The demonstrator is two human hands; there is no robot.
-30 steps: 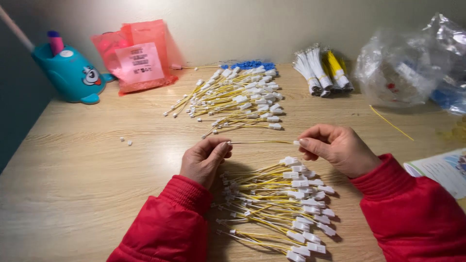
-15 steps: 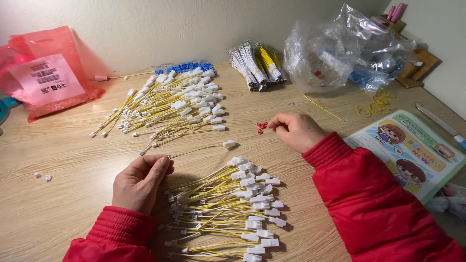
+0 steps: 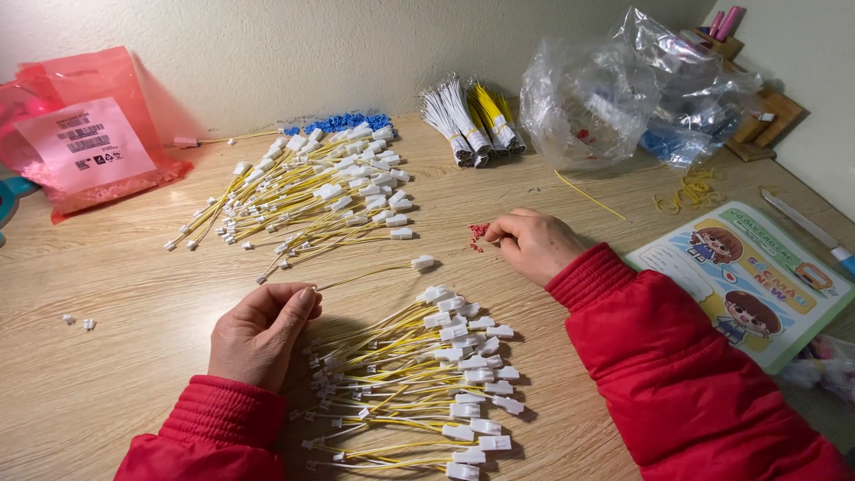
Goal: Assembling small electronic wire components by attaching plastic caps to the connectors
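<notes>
One thin yellow wire with a white connector [image 3: 374, 272] is pinched by the left hand [image 3: 260, 331] above the bench [image 3: 134, 267]; small red pieces [image 3: 478, 234], now reached, are gripped by the right hand [image 3: 534, 242], so a fitting seems next.

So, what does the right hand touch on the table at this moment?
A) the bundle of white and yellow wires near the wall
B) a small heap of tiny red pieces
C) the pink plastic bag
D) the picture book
B: the fingertips of the right hand rest at the small heap of tiny red pieces, while the left hand pinches one end of a single yellow wire.
</notes>
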